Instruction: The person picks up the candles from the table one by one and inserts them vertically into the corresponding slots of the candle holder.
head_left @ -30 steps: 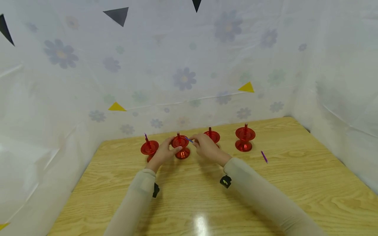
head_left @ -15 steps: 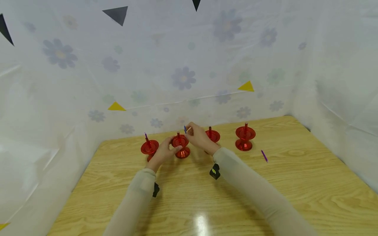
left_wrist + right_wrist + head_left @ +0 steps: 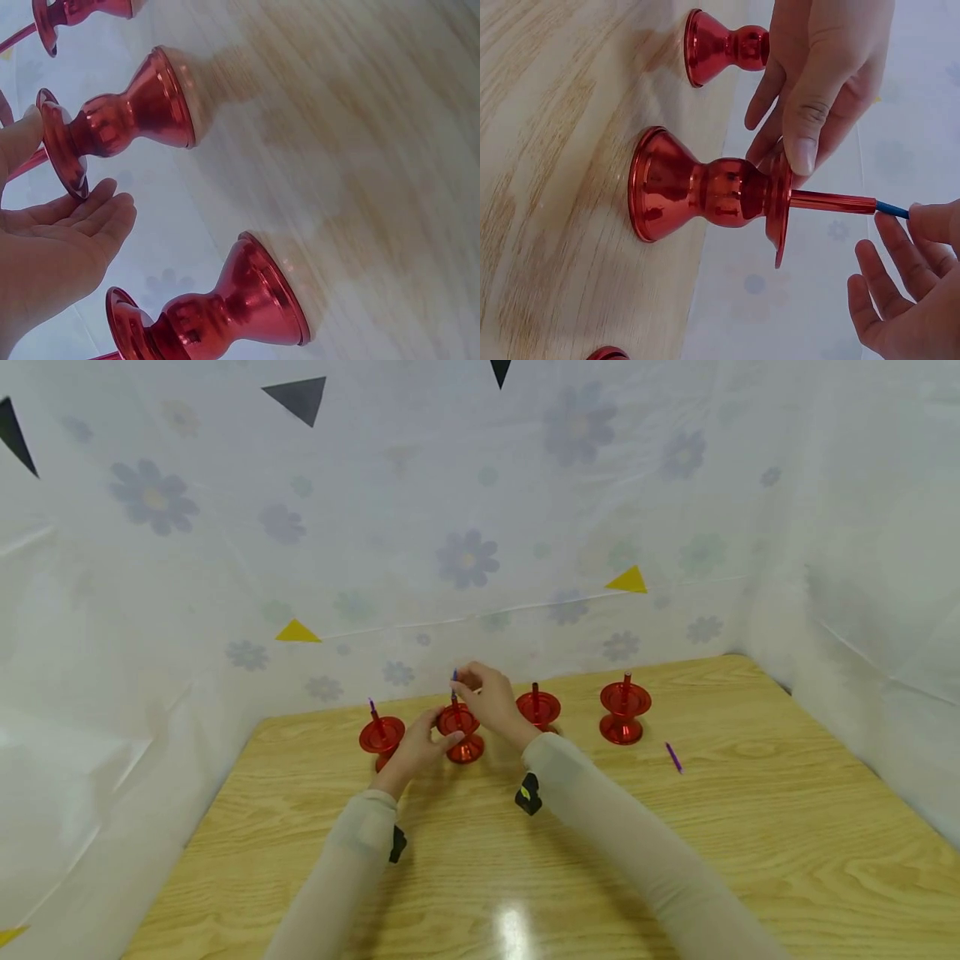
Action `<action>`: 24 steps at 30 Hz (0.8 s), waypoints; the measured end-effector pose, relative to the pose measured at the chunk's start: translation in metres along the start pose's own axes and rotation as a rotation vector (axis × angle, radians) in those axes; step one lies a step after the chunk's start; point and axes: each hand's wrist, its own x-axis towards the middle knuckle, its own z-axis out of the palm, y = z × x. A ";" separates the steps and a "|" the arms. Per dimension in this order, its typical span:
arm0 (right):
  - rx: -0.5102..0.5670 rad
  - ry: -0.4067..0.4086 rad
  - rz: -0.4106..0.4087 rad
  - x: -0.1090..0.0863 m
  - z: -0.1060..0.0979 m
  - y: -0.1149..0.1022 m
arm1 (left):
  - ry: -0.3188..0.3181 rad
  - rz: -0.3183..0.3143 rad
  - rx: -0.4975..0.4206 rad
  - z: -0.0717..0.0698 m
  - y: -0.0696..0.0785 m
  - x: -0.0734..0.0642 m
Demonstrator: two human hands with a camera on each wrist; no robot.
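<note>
My left hand (image 3: 418, 748) grips the dish rim of a shiny red candle holder (image 3: 660, 187) that stands upright on the table. In the right wrist view its thumb lies on top of the dish, with the fingers at the edge. A red tube (image 3: 829, 202) rises from the dish centre. Between thumb and index finger my right hand (image 3: 489, 700) pinches a thin blue candle (image 3: 892, 210). The candle's lower end is at the tube's tip, in line with it. The other fingers of that hand are spread.
To the left stands another red holder (image 3: 382, 735) with a purple candle (image 3: 371, 704) in its tube. Two more holders, the nearer (image 3: 543, 706) and the farther (image 3: 621, 728), stand to the right. A loose purple candle (image 3: 674, 757) lies on the wooden table (image 3: 465, 843).
My right hand has moved left and up over the held candle holder. The blue candle has turned from slanted to upright and now meets the tube. My left hand has stayed put.
</note>
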 end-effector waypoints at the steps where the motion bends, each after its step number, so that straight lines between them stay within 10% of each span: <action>1: 0.000 0.002 0.003 0.000 0.001 -0.001 | -0.001 0.001 0.004 0.000 0.000 0.000; 24: -0.165 -0.107 -0.030 0.000 0.004 -0.003 | -0.014 -0.017 0.015 0.001 0.001 -0.001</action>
